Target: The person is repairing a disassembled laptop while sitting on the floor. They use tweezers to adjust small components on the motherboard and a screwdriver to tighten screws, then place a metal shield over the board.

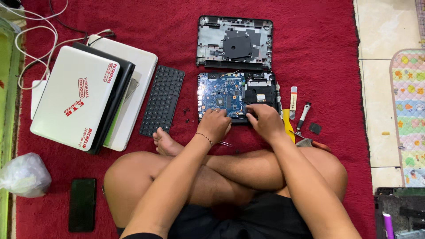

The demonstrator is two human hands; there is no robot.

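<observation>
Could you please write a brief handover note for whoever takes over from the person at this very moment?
Left hand: resting on the near edge of the opened laptop base, on its blue circuit board; whether it grips anything cannot be told.
Right hand: fingers pressed on the same near edge, at the black section; grip unclear.
Done: the keyboard is out, lying left of the base; the removed cover lies beyond it.
Left: the board is still seated in the base.
Tools lie to the right on the red carpet; stacked laptops sit at far left.
</observation>
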